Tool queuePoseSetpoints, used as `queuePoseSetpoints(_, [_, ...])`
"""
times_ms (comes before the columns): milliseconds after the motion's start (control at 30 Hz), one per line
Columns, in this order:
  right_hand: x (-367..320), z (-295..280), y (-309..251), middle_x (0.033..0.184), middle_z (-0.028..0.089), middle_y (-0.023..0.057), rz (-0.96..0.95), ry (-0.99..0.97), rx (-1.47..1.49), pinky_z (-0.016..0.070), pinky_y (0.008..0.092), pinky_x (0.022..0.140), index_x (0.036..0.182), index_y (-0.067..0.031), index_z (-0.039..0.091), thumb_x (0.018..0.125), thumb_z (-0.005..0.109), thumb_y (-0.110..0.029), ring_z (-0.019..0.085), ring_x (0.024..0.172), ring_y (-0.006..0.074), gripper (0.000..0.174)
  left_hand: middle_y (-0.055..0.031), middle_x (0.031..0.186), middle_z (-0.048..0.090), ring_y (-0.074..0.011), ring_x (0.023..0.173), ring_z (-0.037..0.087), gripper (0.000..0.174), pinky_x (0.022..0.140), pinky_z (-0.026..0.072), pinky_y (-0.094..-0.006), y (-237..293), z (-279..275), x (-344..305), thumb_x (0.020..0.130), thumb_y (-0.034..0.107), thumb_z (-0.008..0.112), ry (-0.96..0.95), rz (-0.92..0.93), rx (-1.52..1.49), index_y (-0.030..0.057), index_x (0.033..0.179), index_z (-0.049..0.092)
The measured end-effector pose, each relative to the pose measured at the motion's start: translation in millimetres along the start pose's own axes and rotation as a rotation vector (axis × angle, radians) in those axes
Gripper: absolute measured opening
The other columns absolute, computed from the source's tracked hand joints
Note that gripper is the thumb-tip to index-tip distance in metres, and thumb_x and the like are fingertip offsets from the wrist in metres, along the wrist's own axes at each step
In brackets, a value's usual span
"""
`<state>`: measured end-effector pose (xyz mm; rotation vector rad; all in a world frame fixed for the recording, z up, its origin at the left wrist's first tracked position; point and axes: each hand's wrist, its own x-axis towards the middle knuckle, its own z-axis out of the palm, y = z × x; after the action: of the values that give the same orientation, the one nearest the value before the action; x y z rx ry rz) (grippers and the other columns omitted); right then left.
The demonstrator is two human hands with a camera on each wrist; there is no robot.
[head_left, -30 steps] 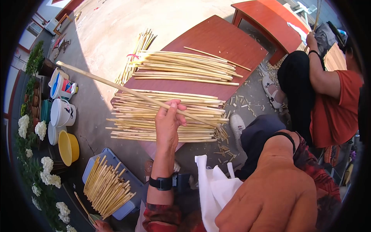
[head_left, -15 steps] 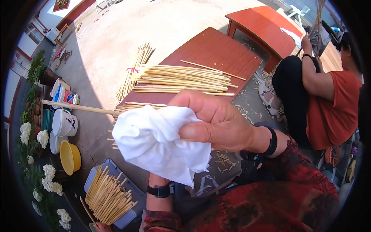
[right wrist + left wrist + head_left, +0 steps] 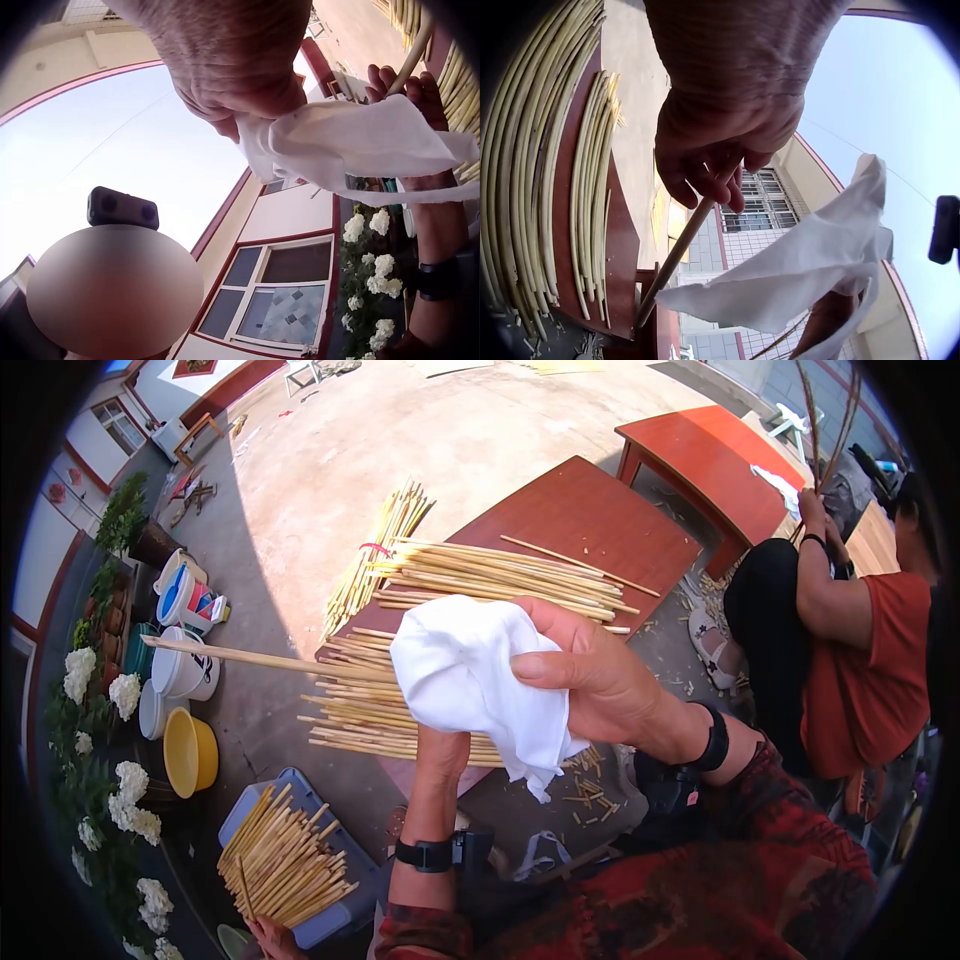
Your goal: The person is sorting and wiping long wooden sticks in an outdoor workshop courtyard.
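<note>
White cloth (image 3: 480,670) in right hand (image 3: 605,680) blocks my head view of left hand (image 3: 724,142). Held stick (image 3: 255,658) juts left past cloth, barring that side. I see room over bare part of tabletop (image 3: 590,505), beyond upper stick bundle (image 3: 510,575). Floor strip (image 3: 260,705) between yellow basin (image 3: 190,755) and lower stick row (image 3: 350,710) passable. Another person's hand (image 3: 274,937) crowds tray (image 3: 343,842); seated person (image 3: 870,650) limits my right.
</note>
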<state>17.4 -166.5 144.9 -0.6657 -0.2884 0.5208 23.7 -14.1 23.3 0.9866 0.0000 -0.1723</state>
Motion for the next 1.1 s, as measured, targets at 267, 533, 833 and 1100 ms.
queuePoseSetpoints(267, [7.2,-32.1,-2.2,0.101,0.053,0.0071,-0.006,0.125,-0.330,0.0433,0.0259,0.077,0.113,0.0028,0.044,0.083,0.051,-0.011,0.052,0.090,0.0116,0.034,-0.0080,0.102,0.054,-0.0144,0.082,0.054,0.042,0.060,0.0447,-0.0259,15.8,4.4,-4.7,0.087,0.030,0.048,-0.153,0.127,-0.170,0.0004,0.117,0.042])
queuePoseSetpoints(533, [14.1,-52.7,-8.0,0.087,0.056,0.0136,-0.462,0.191,-1.467,0.0437,0.0298,0.069,0.099,0.0006,0.053,0.080,0.051,-0.008,0.056,0.080,0.0234,0.020,-0.0018,0.075,0.057,-0.0021,0.055,0.046,0.015,0.044,0.0349,-0.0134,21.0,6.0,-1.2,0.082,0.009,0.051,0.081,0.079,0.002,0.0011,0.094,0.052])
queuePoseSetpoints(833, [16.8,-49.3,0.5,0.076,0.053,0.0104,-0.630,-0.075,-1.628,0.0437,0.0363,0.066,0.084,-0.0058,0.055,0.067,0.054,0.006,0.054,0.078,0.0276,0.021,-0.0071,0.068,0.054,-0.0102,0.047,0.043,0.020,0.047,0.0403,-0.0239,22.3,12.5,-1.1,0.086,0.014,0.038,0.079,0.121,-0.100,-0.0002,0.098,0.045])
queuePoseSetpoints(1100, [15.1,-46.9,-6.9,0.088,0.057,0.0121,-0.178,-0.110,-1.353,0.0427,0.0326,0.074,0.094,-0.0030,0.056,0.074,0.063,-0.022,0.054,0.085,0.0260,0.028,-0.0062,0.088,0.057,-0.0105,0.055,0.047,0.026,0.046,0.0361,-0.0211,25.8,-3.0,-4.8,0.090,0.023,0.032,0.084,0.108,-0.403,0.0061,0.105,0.045])
